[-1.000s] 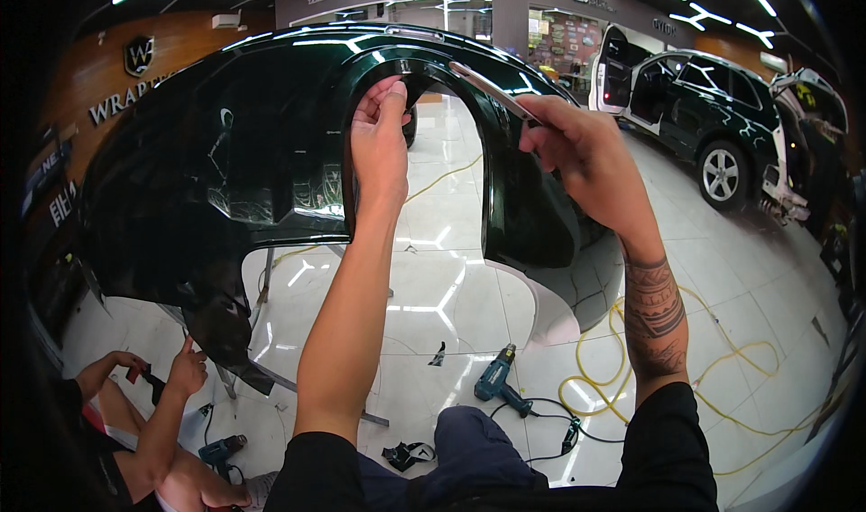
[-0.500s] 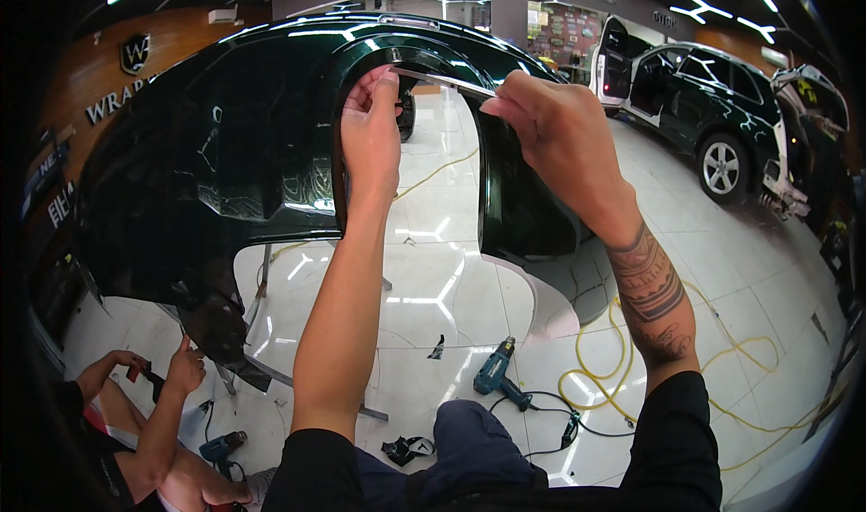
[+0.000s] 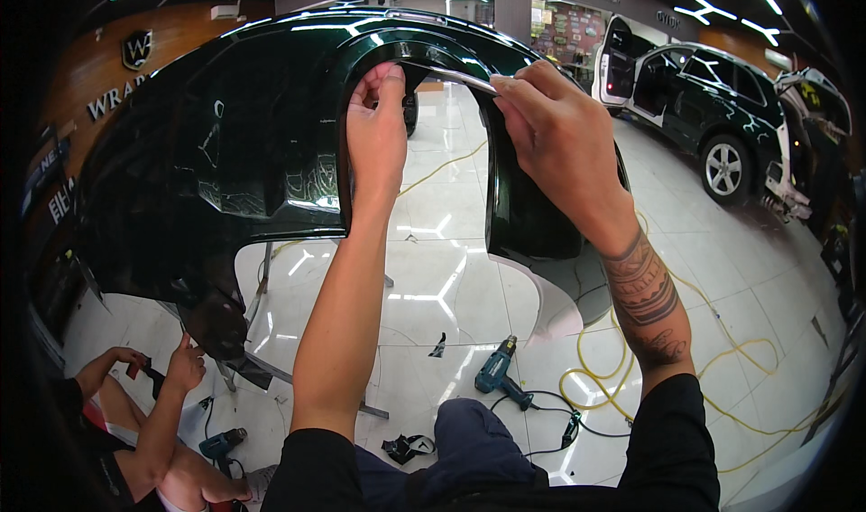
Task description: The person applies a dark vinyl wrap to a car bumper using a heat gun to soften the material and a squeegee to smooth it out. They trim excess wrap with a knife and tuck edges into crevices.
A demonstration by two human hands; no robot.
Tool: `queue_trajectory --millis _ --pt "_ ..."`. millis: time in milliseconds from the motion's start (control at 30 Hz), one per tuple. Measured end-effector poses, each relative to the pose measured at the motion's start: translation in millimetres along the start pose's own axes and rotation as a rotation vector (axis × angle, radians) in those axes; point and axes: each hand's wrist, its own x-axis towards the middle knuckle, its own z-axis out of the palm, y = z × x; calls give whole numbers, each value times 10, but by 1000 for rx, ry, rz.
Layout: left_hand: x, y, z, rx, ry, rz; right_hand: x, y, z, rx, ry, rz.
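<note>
A large glossy dark green car body panel (image 3: 271,142) with an arched opening stands in front of me. My left hand (image 3: 377,124) is inside the opening at its upper left, fingers curled and thumb pressed at the inner edge. A narrow shiny strip of film (image 3: 460,77) runs under the arch from the left thumb across to my right hand (image 3: 564,138). The right thumb and fingers pinch the strip's other end, at the right of the arch. What lies under the left fingertips is partly hidden.
A heat gun (image 3: 501,372) lies on the tiled floor, beside a coiled yellow hose (image 3: 586,377). Film scraps (image 3: 408,449) lie near my knee. At lower left, a co-worker's hand (image 3: 187,368) is at the panel's lower edge. A car (image 3: 713,79) with open doors stands right.
My right hand has shifted slightly right and down, its fingers changing angle on the strip. My left hand stays at the arch. The view has shifted a little.
</note>
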Motion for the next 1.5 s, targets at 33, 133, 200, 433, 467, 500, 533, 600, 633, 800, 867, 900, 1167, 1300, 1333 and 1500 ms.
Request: queue_trajectory --millis 33,133,200,433,467,500,533,600,633,800,867,900,1167,1300,1333,1500 --pt "-1 12 4 1 -1 -1 4 -2 1 -2 -2 3" --pt "-5 27 9 6 -1 -3 6 -3 12 -5 -10 8" --pt "7 -4 -2 15 3 0 8 -8 26 -2 -13 4" --pt "7 -14 -8 2 -5 7 3 -53 25 -6 -22 19" --pt "4 -17 -5 2 -3 6 0 -52 34 -5 -22 18" --pt "1 -8 -4 3 -2 7 2 -57 36 -5 -21 18" --pt "0 0 -5 1 0 7 8 -62 39 -6 -20 15" --pt "-4 12 -3 -5 4 7 30 -71 46 -12 -19 7" --pt "-7 13 -2 0 4 2 37 -77 44 -17 -29 15" --pt "-15 38 -1 16 3 -11 83 -117 55 -46 -42 35" --pt "-12 28 7 5 10 -19 101 -122 77 -54 -28 29" --pt "-13 22 5 2 15 -23 104 -128 92 -55 -21 27" --pt "-9 24 -3 12 7 -16 168 -190 108 -86 -56 38" --pt "-20 21 1 2 5 -18 185 -216 124 -86 -81 57" --pt "-21 18 -1 2 8 -19 189 -221 133 -88 -85 58" --pt "-30 32 11 -6 9 -14 214 -217 150 -101 -61 0"
